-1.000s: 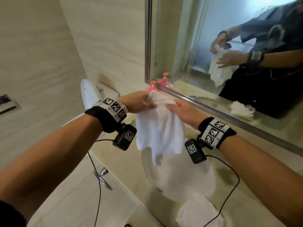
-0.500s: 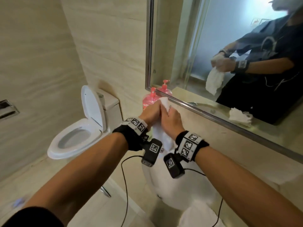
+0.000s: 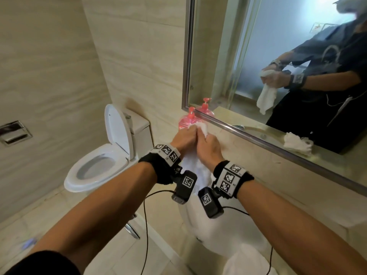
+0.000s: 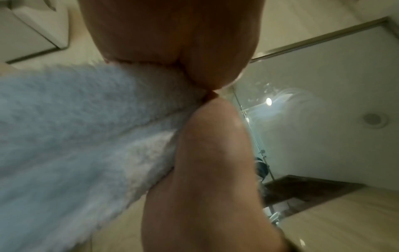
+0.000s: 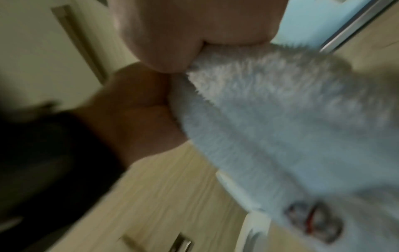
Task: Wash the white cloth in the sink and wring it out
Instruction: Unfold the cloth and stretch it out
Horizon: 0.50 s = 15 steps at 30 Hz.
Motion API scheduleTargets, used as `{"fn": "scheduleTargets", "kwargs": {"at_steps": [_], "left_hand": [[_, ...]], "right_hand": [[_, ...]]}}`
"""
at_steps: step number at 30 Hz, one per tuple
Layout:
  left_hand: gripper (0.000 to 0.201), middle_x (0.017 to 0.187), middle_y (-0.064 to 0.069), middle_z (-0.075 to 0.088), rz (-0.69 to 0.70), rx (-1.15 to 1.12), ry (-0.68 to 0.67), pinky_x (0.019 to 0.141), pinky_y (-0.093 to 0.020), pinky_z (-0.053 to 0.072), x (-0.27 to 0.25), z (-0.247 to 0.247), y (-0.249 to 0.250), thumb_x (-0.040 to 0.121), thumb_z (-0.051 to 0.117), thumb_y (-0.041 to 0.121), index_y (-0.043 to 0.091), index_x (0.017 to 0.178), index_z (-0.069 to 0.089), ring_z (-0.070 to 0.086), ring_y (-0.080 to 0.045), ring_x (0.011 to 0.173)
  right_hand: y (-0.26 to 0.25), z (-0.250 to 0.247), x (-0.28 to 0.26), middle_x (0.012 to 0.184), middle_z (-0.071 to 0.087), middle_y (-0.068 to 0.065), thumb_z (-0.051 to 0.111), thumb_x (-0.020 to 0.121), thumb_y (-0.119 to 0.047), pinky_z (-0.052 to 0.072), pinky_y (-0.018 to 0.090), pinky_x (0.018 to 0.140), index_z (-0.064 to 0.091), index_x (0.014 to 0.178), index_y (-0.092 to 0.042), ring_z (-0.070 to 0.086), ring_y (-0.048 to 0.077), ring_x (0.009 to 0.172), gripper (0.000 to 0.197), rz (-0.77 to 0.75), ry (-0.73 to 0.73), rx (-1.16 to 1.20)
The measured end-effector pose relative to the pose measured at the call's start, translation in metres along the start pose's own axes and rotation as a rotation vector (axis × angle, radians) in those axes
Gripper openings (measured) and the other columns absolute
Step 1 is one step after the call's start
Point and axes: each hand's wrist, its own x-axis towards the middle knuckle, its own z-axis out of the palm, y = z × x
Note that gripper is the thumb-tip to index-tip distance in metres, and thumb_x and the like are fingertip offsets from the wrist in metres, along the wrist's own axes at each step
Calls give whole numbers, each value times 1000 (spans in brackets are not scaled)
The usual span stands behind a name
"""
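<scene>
The white cloth (image 3: 195,165) is gathered into a narrow bunch held above the sink (image 3: 224,233), in front of the mirror (image 3: 297,56). One second ago it hung spread out flat between the two hands; half a second ago the hands had closed together on its upper edge, and they remain in that position. The long axis of the cloth runs roughly vertical: a small tuft (image 3: 202,129) projects above the fists, and the remaining length hangs down between the wrists toward the basin. The left hand (image 3: 183,138) is clenched around the upper part of the cloth, knuckles up, thumb side against the other hand. The right hand (image 3: 208,148) is clenched around the cloth just beside and slightly below it, touching the left hand. In the left wrist view, the fingers (image 4: 205,42) and thumb close over the terry fabric (image 4: 75,127). In the right wrist view, the fingers (image 5: 194,30) fold over the fabric (image 5: 280,119). Both forearms extend forward and converge at the cloth. A pink soap bottle (image 3: 187,122) stands just behind the hands; a toilet (image 3: 103,161) stands to the left.
</scene>
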Motion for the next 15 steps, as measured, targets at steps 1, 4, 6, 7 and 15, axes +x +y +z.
{"fn": "scheduleTargets", "kwargs": {"at_steps": [1,4,6,7,15], "left_hand": [[35,104,-10,64,6,32,-47,93,-40,52,1,-1,-1,104,37,32,7,107,61,62,-26,95],[34,108,-18,69,-41,-92,-179,93,-38,53,-9,-11,1,98,49,28,0,107,64,66,-30,101],[25,104,-16,70,-6,-122,-261,83,-33,57,-7,-28,2,94,58,22,2,106,66,68,-27,93],[18,103,-14,70,30,-84,-259,81,-32,58,-6,-38,3,95,58,18,6,106,67,69,-25,93],[47,64,3,53,226,660,75,52,-28,32,15,-76,-21,102,41,45,18,67,54,49,-17,61]], "right_hand": [[-2,-4,1,108,71,14,31,105,-56,54,42,90,59,131,-7,67,29,99,63,29,-8,33],[4,-19,9,107,70,17,32,104,-54,53,47,91,68,114,-7,66,33,100,60,44,-123,-100],[8,-28,8,101,72,14,40,102,-52,55,47,87,68,106,-10,68,31,96,51,-22,-228,-131],[11,-33,6,98,73,9,46,99,-54,57,43,83,68,104,-14,69,26,92,46,-60,-282,-136],[54,-60,10,63,67,-7,77,85,-47,44,19,57,66,76,-5,60,9,56,44,-4,-443,-148]]}}
